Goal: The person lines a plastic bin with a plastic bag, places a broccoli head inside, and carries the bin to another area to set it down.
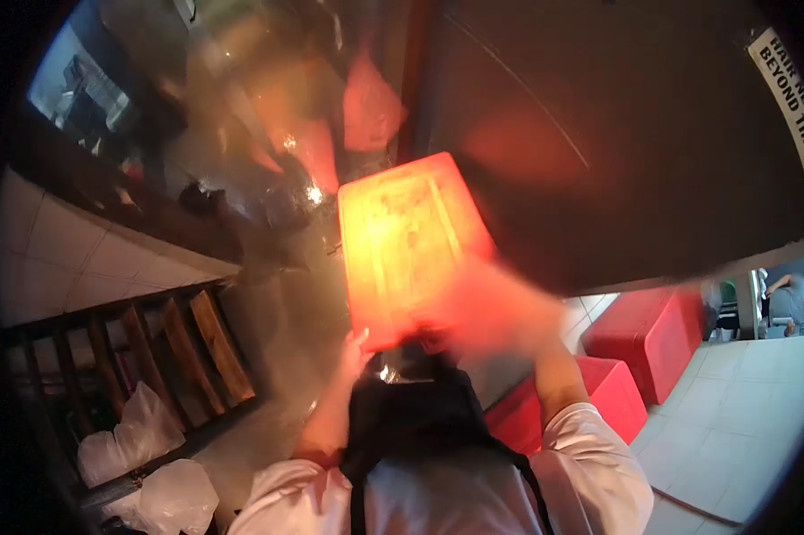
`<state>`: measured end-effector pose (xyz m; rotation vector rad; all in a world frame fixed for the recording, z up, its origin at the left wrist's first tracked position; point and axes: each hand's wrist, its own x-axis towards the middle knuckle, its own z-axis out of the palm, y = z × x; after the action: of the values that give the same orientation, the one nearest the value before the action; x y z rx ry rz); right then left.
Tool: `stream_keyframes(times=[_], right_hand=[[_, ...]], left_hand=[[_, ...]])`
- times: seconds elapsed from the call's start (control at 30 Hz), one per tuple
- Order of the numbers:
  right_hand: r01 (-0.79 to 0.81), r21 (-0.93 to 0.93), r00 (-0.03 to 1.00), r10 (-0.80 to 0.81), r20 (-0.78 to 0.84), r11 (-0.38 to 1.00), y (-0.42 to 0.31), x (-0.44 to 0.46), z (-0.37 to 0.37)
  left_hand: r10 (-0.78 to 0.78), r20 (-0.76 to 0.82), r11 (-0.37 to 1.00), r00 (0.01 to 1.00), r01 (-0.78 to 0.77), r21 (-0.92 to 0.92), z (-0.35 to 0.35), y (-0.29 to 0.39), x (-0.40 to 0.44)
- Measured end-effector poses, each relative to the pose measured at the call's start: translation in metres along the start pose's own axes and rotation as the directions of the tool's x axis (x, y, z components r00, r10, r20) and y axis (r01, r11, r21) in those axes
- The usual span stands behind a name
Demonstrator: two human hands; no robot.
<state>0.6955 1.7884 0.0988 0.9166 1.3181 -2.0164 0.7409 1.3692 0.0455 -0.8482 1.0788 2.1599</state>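
A bright red-orange rectangular plastic container or lid (402, 241) is in front of my body, lit strongly from above. My left hand (355, 352) is at its near left corner, with the fingers pressed on the edge. On the right side, my right hand (509, 308) is smeared by motion over or beside the near right part of the container, so its fingers cannot be made out. A black apron (411, 410) covers my front below the container.
Two red bins (647, 334) stand at the right beside a white tiled surface (741, 392). A dark panel (616, 152) with a sign fills the upper right. A wooden rack (179, 348) and plastic bags (179, 495) are at the lower left. Another person (790, 294) is far right.
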Motion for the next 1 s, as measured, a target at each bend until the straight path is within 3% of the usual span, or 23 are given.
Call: stream_keyframes(times=[0.03, 0.1, 0.2, 0.23, 0.3, 0.4, 0.5, 0.57, 0.63, 0.67, 0.77, 0.8, 0.9, 1.0], right_hand=[[0.009, -0.012, 0.999, -0.01, -0.041, 1.0, -0.001, 0.002, -0.014], [-0.042, -0.148, 0.985, 0.016, -0.17, 0.988, 0.007, 0.013, -0.042], [-0.144, -0.252, 0.874, 0.004, -0.486, 0.957, 0.031, 0.041, -0.087], [0.061, -0.4, 0.865, -0.249, -0.435, 0.914, 0.043, 0.054, -0.097], [0.118, -0.286, 0.921, -0.213, -0.326, 0.951, 0.046, 0.061, -0.127], [-0.014, -0.721, 0.824, -0.4, -0.401, 0.693, 0.031, 0.058, -0.144], [0.071, -0.816, 0.757, -0.564, -0.33, 0.573, 0.031, 0.072, -0.159], [0.111, -0.87, 0.711, -0.65, -0.269, 0.481, 0.052, 0.081, -0.173], [0.135, -0.909, 0.665, -0.716, -0.211, 0.394, 0.074, 0.085, -0.179], [0.136, -0.905, 0.681, -0.702, -0.21, 0.402, 0.084, 0.085, -0.176], [0.085, -0.831, 0.813, -0.52, -0.262, 0.55, 0.124, 0.078, -0.166], [0.04, -0.78, 0.867, -0.41, -0.284, 0.624, 0.136, 0.071, -0.161], [-0.179, -0.527, 0.957, 0.023, -0.289, 0.831, 0.159, 0.066, -0.14], [-0.438, -0.159, 0.897, 0.419, -0.143, 0.885, 0.152, 0.085, -0.095]], left_hand=[[0.003, -0.099, 0.999, 0.995, 0.001, 0.041, 0.012, -0.012, 0.001], [-0.013, -0.145, 0.991, 0.989, 0.032, 0.127, 0.028, -0.036, 0.007], [-0.022, -0.227, 0.975, 0.974, 0.071, 0.209, 0.053, -0.073, 0.023], [-0.016, -0.259, 0.97, 0.966, 0.078, 0.23, 0.056, -0.084, 0.027], [-0.038, -0.317, 0.959, 0.948, 0.124, 0.256, 0.064, -0.114, 0.033], [-0.076, -0.376, 0.95, 0.923, 0.182, 0.254, 0.086, -0.146, 0.04], [-0.119, -0.432, 0.918, 0.894, 0.265, 0.296, 0.118, -0.15, 0.041], [0.109, -0.414, 0.942, 0.904, 0.039, 0.333, 0.132, -0.16, 0.048], [0.406, -0.393, 0.89, 0.825, -0.259, 0.375, 0.128, -0.179, 0.07], [0.416, -0.386, 0.865, 0.823, -0.227, 0.447, 0.133, -0.173, 0.069], [0.318, -0.364, 0.937, 0.875, -0.231, 0.264, 0.148, -0.151, 0.062], [0.258, -0.407, 0.954, 0.876, -0.164, 0.251, 0.148, -0.149, 0.057], [0.322, -0.389, 0.894, 0.863, -0.143, 0.424, 0.119, -0.164, 0.049], [0.161, -0.388, 0.872, 0.908, 0.053, 0.486, 0.092, -0.177, 0.005]])
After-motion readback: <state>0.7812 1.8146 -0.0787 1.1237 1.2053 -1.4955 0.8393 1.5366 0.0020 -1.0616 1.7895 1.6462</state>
